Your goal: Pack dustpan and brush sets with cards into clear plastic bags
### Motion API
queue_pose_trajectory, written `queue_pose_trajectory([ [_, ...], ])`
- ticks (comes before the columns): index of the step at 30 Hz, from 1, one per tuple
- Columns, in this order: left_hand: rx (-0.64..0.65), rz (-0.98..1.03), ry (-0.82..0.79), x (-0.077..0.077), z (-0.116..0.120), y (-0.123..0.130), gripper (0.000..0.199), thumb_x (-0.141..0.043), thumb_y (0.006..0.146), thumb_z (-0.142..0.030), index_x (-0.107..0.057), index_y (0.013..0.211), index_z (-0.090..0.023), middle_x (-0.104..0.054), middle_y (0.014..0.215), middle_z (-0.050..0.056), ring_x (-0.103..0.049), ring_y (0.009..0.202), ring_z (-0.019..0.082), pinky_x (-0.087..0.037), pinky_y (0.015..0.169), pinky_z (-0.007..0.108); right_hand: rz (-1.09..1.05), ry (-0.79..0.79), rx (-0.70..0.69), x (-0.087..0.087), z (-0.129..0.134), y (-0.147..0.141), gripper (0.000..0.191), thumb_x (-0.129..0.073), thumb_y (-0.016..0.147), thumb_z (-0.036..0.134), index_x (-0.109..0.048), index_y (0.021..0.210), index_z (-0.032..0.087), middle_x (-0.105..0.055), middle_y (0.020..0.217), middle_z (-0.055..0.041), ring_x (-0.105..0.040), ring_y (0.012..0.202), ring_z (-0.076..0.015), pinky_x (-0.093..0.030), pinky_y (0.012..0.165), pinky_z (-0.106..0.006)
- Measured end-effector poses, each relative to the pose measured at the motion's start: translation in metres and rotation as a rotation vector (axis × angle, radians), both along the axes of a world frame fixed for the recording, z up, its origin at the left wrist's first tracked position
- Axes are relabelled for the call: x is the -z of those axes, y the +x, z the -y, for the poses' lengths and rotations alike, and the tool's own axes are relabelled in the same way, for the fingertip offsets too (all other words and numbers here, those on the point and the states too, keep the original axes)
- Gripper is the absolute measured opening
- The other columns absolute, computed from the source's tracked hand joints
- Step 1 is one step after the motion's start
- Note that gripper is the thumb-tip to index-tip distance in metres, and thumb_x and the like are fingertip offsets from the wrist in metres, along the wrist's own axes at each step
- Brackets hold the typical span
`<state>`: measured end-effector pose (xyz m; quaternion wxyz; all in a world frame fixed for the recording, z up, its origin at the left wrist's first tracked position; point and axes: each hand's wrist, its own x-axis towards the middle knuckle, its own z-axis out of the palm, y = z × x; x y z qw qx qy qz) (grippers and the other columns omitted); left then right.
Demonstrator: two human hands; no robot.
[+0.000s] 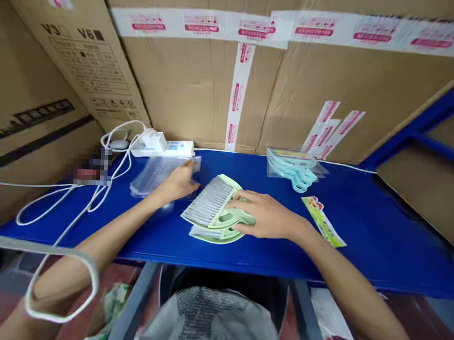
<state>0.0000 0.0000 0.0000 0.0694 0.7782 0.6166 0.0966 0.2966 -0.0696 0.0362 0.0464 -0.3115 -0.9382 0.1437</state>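
Note:
Two light-green dustpan-and-brush sets with grey bristles lie overlapped at the middle of the blue table. My right hand (260, 214) lies over the handle of the upper brush (210, 202), its fingers closed around the green plastic. Beneath it, the lower set (212, 234) shows only its edge and some bristles. To the left, my left hand (179, 180) rests on a stack of clear plastic bags (151, 174). Its fingers reach over the bags' right end, with the thumb apart from them. A printed yellow-green card (322, 222) lies right of my right forearm.
Light-blue packaged brush sets (293, 168) lie at the back right. A white power strip (179, 148) stands behind the bags, and white cables (94, 197) loop over the left side. Cardboard walls (200, 88) close off the back. Below the table's front edge is a dark bin (281, 297).

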Motion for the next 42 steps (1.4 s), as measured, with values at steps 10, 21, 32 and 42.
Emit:
queue_pose_trajectory([
  [10,-0.102,-0.058,-0.080,0.013,-0.009,-0.011,0.084,-0.063,0.086,-0.030,-0.039,0.162,-0.004,-0.041,0.169,0.027,-0.035,0.161,0.039,-0.043,0.125,0.048,-0.021,-0.007,0.014,0.000,0.001,-0.002,0.044,-0.070,0.098,0.037,-0.066,0.140,0.026,-0.066,0.139,-0.0093,-0.067,0.126,-0.0302,-0.055,0.098,-0.043],
  [21,-0.179,-0.054,-0.118,0.011,-0.019,-0.030,0.082,-0.065,0.081,-0.029,-0.045,0.157,-0.008,-0.045,0.165,0.028,-0.032,0.161,0.046,-0.045,0.121,0.056,0.011,0.011,-0.012,-0.002,0.001,-0.001,0.040,-0.069,0.101,0.038,-0.066,0.139,0.028,-0.065,0.140,-0.0087,-0.069,0.121,-0.0288,-0.055,0.092,-0.040],
  [32,-0.161,-0.003,-0.108,0.008,-0.018,-0.027,0.090,-0.063,0.090,-0.034,-0.027,0.167,-0.003,-0.020,0.176,0.032,-0.010,0.166,0.048,-0.023,0.125,0.077,-0.007,0.058,-0.076,0.000,0.000,-0.001,0.021,-0.063,0.107,0.037,-0.075,0.119,0.025,-0.064,0.120,-0.0079,-0.069,0.103,-0.0221,-0.050,0.086,-0.034],
  [42,-0.066,0.320,0.421,0.006,-0.026,-0.029,0.063,-0.059,0.089,-0.021,-0.052,0.150,-0.006,-0.061,0.149,0.024,-0.056,0.144,0.038,-0.043,0.125,0.053,-0.023,0.186,0.276,0.004,-0.063,0.015,0.023,-0.067,0.102,0.041,-0.071,0.115,0.023,-0.064,0.116,-0.0076,-0.064,0.093,-0.0220,-0.042,0.081,-0.032],
])
